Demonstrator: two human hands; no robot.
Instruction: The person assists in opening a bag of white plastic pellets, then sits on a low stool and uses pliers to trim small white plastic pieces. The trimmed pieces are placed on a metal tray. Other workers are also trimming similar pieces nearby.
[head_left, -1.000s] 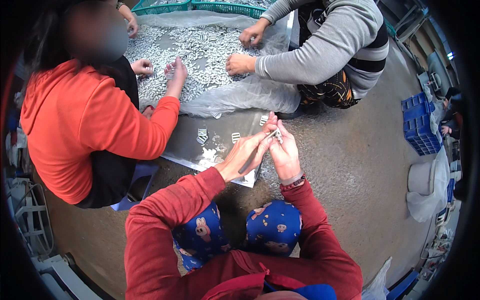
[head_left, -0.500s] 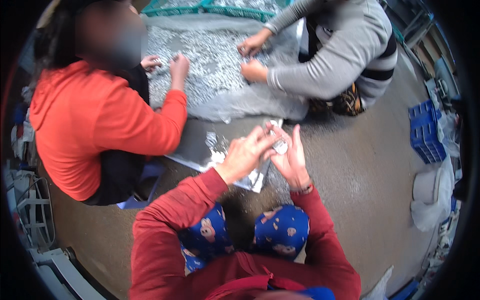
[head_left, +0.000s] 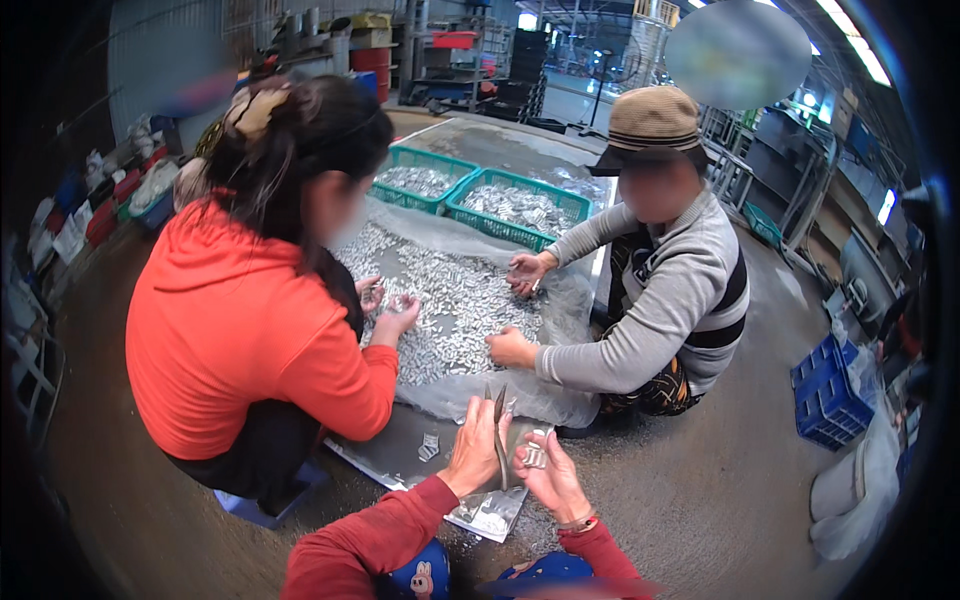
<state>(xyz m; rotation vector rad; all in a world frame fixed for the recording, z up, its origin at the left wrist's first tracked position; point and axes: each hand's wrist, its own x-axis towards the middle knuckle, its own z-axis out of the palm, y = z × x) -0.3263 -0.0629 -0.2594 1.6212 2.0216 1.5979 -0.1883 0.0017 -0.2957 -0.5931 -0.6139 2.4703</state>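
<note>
My left hand (head_left: 468,450) is closed on a dark, narrow two-pronged metal tool (head_left: 501,445), its points up; I cannot tell its exact kind. To its right, my right hand (head_left: 555,485) is cupped, palm up, around a few small silvery metal pieces (head_left: 535,455). Both hands hover above a grey sheet (head_left: 400,452) close to my knees. A little cluster of the same pieces (head_left: 429,447) lies on that sheet, left of my left hand. Beyond, many more silvery pieces (head_left: 440,320) are spread over clear plastic sheeting (head_left: 455,396).
A person in an orange hoodie (head_left: 240,330) crouches at the left, and a person in a grey striped sweater (head_left: 640,300) at the right; both handle the spread pieces. Two green baskets (head_left: 515,238) of pieces stand behind. A blue crate (head_left: 828,392) and a white bucket (head_left: 838,490) are at the right.
The view has tilted up, showing the baskets and workshop behind. My hands, close together before, are now slightly apart, and the left hand's tool stands upright.
</note>
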